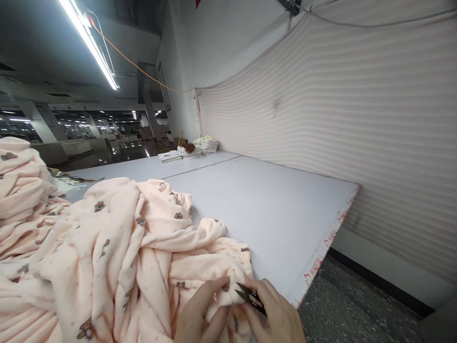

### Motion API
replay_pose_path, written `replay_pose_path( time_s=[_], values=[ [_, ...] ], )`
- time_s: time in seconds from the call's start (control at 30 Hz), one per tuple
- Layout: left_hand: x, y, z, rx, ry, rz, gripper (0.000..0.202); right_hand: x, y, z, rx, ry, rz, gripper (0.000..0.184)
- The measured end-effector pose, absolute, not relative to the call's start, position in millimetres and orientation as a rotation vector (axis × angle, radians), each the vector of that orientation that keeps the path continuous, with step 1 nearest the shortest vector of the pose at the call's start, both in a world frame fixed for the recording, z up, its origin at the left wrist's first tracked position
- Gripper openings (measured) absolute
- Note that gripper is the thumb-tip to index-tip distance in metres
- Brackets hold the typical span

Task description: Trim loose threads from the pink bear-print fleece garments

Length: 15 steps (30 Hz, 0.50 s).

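Note:
Soft pale pink fleece fabric [150,267] with small brown bear prints lies in heaped folds across the left and front of the table. At the fabric's near right end, my left hand [203,309] pinches a fold between thumb and fingers. Just to its right, my right hand [276,314] grips black thread snips [252,297], their pointed blades parted and aimed left at the pinched fold. The lower fingers of my right hand are partly hidden, and fabric shows below them.
The grey-white table [285,200] has red printed tape along its right edge. At the far end are stacks of folded white cloth [207,145] and a brown bundle [189,147]. A striped cloth sheet [321,95] hangs along the wall. Speckled floor [350,300] lies at right.

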<state>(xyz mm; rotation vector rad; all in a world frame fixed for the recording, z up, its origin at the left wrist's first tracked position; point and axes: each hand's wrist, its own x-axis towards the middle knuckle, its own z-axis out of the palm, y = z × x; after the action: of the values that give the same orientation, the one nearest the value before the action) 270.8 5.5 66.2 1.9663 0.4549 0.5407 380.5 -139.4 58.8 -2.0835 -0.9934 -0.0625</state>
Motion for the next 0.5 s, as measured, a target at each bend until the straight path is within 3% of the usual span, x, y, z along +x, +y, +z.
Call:
replay_pose_path(
  time_s=[0.17,0.27,0.4,0.5],
  values=[
    [278,13,54,1.362,0.368,0.072,0.038,385,-127,53,-2.095,-0.780,0.001,0.004],
    [279,16,51,1.064,0.387,0.088,0.037,388,-131,55,-1.939,-0.862,0.193,0.007],
    [277,13,58,0.891,0.316,0.093,0.035,384,-140,55,-1.790,-0.963,0.233,0.028],
    [274,12,63,0.897,0.337,0.083,0.037,381,-141,56,-1.794,-0.968,0.220,0.024]
  ],
)
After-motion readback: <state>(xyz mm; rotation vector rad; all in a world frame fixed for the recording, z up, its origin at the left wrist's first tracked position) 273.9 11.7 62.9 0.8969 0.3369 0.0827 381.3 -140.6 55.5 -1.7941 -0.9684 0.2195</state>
